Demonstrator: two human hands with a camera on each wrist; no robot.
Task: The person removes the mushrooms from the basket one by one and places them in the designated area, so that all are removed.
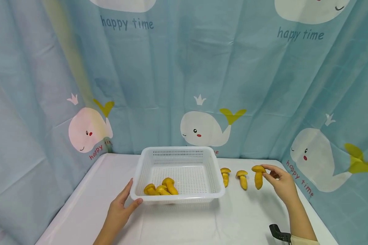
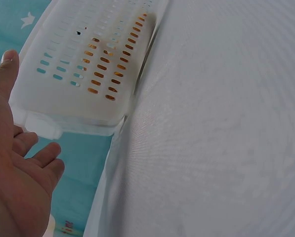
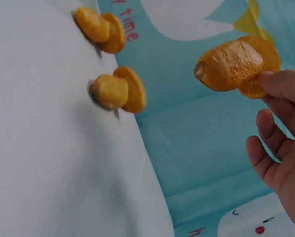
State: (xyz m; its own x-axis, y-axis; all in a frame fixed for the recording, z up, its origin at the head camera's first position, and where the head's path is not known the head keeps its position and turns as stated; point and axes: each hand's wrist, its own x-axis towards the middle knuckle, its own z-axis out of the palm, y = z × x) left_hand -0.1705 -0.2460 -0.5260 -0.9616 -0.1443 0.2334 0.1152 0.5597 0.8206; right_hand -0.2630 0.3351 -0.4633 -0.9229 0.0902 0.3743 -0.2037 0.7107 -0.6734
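Mushroom (image 1: 258,181) in right fingers (image 1: 270,167) above table (image 1: 178,226)

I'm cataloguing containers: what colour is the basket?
The basket is white, clearest in the head view.

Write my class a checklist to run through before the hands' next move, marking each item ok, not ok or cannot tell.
1. Right hand has its mushroom: ok, pinched between thumb and fingers.
2. That mushroom off the table: ok, lifted.
3. Left hand beside the basket: ok, at its front left corner.
4. Basket firmly steadied by that hand: cannot tell.
5. Room in the basket: ok, three mushrooms lie towards the front left, bare floor elsewhere.
6. Table free of mushrooms: not ok, two loose mushrooms are right of the basket.
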